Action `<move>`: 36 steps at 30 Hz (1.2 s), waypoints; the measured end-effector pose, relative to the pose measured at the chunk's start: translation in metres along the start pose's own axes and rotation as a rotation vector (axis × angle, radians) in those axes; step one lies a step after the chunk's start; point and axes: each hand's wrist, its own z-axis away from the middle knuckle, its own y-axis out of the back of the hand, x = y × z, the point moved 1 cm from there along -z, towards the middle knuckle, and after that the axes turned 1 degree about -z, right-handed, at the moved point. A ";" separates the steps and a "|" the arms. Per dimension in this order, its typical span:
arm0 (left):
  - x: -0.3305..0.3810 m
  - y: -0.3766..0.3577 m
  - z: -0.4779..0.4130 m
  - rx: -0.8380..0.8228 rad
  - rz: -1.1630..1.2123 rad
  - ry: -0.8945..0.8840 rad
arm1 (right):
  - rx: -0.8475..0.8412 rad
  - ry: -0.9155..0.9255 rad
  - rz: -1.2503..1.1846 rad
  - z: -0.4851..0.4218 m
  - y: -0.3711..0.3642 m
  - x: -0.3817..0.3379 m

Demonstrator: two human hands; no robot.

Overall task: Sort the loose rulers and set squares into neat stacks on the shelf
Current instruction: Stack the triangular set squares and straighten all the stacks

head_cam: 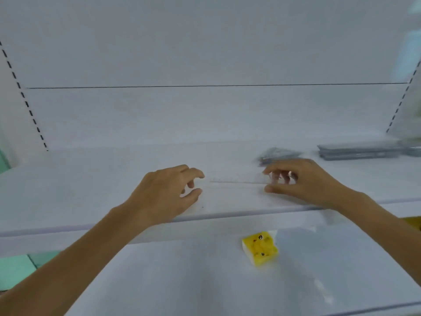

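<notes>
A white shelf point(91, 190) runs across the view, with a lower shelf point(182, 281) below its front edge. Both bare forearms reach over the upper shelf. The left hand point(166, 192) hovers with loosely curled fingers and its grip apart, holding nothing, its fingertips just beside the left end of a clear ruler point(237, 179). The right hand point(303, 181) curls over the ruler's right end, but blur hides whether its grip is clamped on it. A neat stack of rulers point(357, 150) lies at the back right of the shelf. A blurred pile of set squares point(278, 153) lies just behind the right hand. The clear ruler lies flat between the hands. A yellow block point(260, 248) sits on the lower shelf.
</notes>
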 end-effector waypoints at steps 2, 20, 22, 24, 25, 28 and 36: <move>0.030 -0.014 -0.023 -0.020 0.044 -0.037 | 0.037 -0.054 0.020 0.012 0.020 0.036; 0.250 -0.115 -0.192 -0.049 0.088 0.028 | 0.126 -0.139 -0.004 0.040 0.192 0.272; 0.256 -0.121 -0.197 -0.071 0.056 0.057 | 0.081 -0.128 0.032 0.028 0.198 0.282; 0.259 -0.127 -0.198 -0.110 0.008 0.072 | 0.029 -0.127 0.061 0.018 0.198 0.291; 0.260 -0.129 -0.198 -0.127 0.000 0.082 | 0.001 -0.132 0.068 0.015 0.198 0.294; 0.260 -0.130 -0.196 -0.146 0.025 0.109 | -0.058 -0.145 0.055 0.007 0.194 0.299; 0.256 -0.133 -0.196 -0.103 0.105 0.159 | -0.143 -0.157 0.033 -0.005 0.183 0.310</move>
